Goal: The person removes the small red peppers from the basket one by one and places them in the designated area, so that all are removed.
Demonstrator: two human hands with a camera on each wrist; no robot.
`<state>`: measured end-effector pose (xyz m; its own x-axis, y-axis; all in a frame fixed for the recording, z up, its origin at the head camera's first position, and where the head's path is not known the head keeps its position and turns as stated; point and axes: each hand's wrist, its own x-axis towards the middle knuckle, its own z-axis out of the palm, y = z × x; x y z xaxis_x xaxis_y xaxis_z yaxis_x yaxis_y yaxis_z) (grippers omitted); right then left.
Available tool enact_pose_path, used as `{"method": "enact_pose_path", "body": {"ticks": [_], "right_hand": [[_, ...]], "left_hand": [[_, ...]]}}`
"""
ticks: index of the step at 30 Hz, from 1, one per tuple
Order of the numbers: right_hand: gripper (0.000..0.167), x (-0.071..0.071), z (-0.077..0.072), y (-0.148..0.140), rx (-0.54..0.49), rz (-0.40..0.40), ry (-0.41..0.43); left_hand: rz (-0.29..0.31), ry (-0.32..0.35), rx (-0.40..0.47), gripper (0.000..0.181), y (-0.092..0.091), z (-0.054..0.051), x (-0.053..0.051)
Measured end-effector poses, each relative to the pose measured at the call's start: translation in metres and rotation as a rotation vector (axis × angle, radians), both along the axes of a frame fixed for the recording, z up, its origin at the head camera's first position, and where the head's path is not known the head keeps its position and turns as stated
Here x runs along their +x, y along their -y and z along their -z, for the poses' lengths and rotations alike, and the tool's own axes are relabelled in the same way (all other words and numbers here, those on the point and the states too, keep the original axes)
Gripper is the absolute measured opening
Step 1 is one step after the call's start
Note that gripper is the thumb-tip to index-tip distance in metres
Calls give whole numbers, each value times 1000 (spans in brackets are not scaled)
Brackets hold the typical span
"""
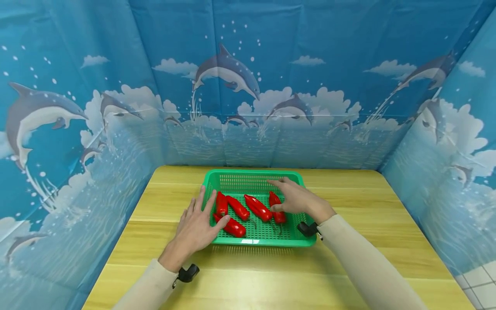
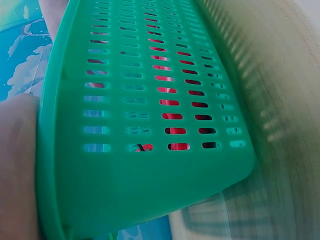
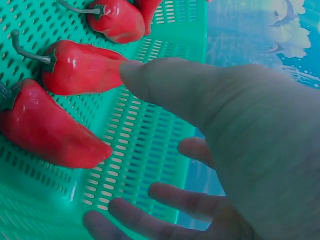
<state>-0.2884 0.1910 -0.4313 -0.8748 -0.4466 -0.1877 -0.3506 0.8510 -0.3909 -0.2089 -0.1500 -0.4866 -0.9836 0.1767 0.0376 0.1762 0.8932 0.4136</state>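
A green plastic basket point(image 1: 267, 243) with slotted walls holds several red peppers, one at the front left point(image 1: 234, 228) and one in the middle point(image 1: 257, 208). My left hand point(image 1: 196, 227) spreads its fingers over the basket's left rim, with the thumb reaching above the front-left pepper. Over the right side hovers my right hand point(image 1: 296, 198), fingers extended and thumb apart. Below it lies the rightmost pepper point(image 1: 280, 217), partly hidden by that hand. Green stems show in the right wrist view, where the thumb overlaps the tip of one pepper point(image 3: 75, 67); contact cannot be told.
The basket stands on a yellow wood-grain table point(image 1: 348, 258) near its back edge. Blue dolphin-print sheeting point(image 1: 248, 142) hangs behind and on both sides. Each wrist wears a small black camera point(image 1: 188, 273). White tiles point(image 1: 480, 284) show at the lower right.
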Motion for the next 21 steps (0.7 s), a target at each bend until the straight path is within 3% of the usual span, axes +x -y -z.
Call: {"method": "enact_pose_path", "body": {"ticks": [11, 21], "right_hand": [[95, -15, 7, 5, 55, -25, 120], [93, -25, 16, 11, 92, -30, 162]], "left_hand": [[-5, -7, -5, 97, 0, -2, 2], [-10, -10, -4, 97, 0, 0, 1]]}}
